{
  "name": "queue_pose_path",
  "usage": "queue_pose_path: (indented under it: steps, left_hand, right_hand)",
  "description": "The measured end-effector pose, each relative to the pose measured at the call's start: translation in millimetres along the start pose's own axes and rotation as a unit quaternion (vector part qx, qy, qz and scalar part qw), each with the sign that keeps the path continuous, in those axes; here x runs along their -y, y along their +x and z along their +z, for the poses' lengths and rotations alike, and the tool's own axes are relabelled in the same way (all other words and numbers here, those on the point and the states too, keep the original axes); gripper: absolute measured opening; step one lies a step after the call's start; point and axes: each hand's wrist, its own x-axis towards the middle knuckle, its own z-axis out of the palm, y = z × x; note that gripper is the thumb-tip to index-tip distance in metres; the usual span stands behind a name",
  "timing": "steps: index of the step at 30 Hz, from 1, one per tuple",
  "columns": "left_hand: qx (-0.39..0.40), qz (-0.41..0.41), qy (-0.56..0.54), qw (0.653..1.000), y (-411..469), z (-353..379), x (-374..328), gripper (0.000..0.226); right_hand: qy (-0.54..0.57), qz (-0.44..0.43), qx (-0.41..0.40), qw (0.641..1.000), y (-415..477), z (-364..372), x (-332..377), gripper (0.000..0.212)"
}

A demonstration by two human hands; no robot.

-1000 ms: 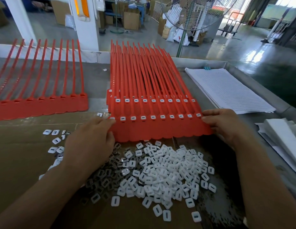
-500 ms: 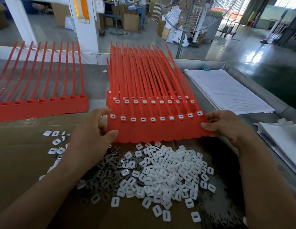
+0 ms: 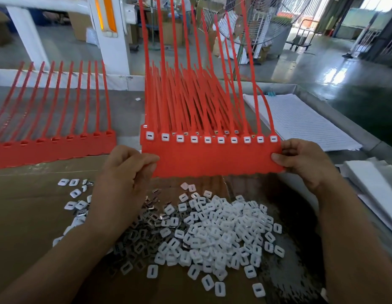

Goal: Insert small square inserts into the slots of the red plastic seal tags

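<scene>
A red strip of joined seal tags (image 3: 212, 160) stands tilted up off the table, tails pointing upward, with a white insert (image 3: 207, 139) in every slot. My left hand (image 3: 127, 172) pinches its lower left corner and my right hand (image 3: 304, 161) pinches its right edge. Behind it lies a stack of more filled red strips (image 3: 190, 115). In front of me a heap of loose white square inserts (image 3: 217, 233) is spread on brown cardboard (image 3: 26, 216), mixed with small metal clips (image 3: 146, 235) on its left side.
Another red tag strip (image 3: 54, 148) with empty slots lies flat at the left. A pile of lined white sheets (image 3: 300, 121) lies at the right, and white foam pieces (image 3: 374, 183) sit at the right edge. A white post (image 3: 111, 36) and fan stand beyond the table.
Both hands have lifted the front red strip from lying flat on the stack to standing tilted up, so its tails swing upward. My view has come closer.
</scene>
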Motion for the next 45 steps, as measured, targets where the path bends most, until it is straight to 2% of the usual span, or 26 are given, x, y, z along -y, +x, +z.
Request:
queue_pose_path:
  steps: [3, 8, 13, 21, 28, 40, 43, 45]
  left_hand:
    - [-0.014, -0.009, -0.006, 1.0, 3.5, 2.7, 2.4, 0.02]
    - [0.025, -0.051, -0.006, 0.998, 12.0, 13.2, 9.6, 0.031]
    - [0.054, -0.054, 0.0, 0.997, 13.2, 20.1, 14.4, 0.029]
    - [0.102, -0.103, 0.002, 0.989, 15.7, 24.1, 31.3, 0.045]
    - [0.156, -0.124, 0.039, 0.979, 17.0, 23.7, 39.6, 0.055]
    - [0.134, -0.147, 0.08, 0.977, 18.4, 11.1, 27.0, 0.048]
    - [0.11, -0.146, 0.08, 0.98, 17.1, 8.8, 26.2, 0.047]
    - [0.112, -0.143, 0.084, 0.98, 16.2, 7.6, 26.1, 0.044]
  right_hand:
    - [0.017, -0.018, -0.022, 0.999, 2.8, 1.6, -0.8, 0.017]
    - [0.019, -0.029, -0.072, 0.997, 11.9, 14.4, -8.1, 0.024]
    - [-0.068, -0.062, -0.114, 0.989, 21.0, 24.4, -19.4, 0.031]
    - [-0.111, -0.053, -0.147, 0.981, 29.9, 36.8, -28.4, 0.015]
    - [-0.189, -0.048, -0.181, 0.964, 27.5, 36.9, -27.8, 0.025]
    - [-0.219, -0.078, -0.153, 0.96, 17.9, 22.1, -22.7, 0.037]
    - [-0.242, -0.119, -0.181, 0.946, 16.7, 23.5, -19.6, 0.029]
    - [-0.256, -0.14, -0.17, 0.941, 15.3, 27.9, -17.3, 0.021]
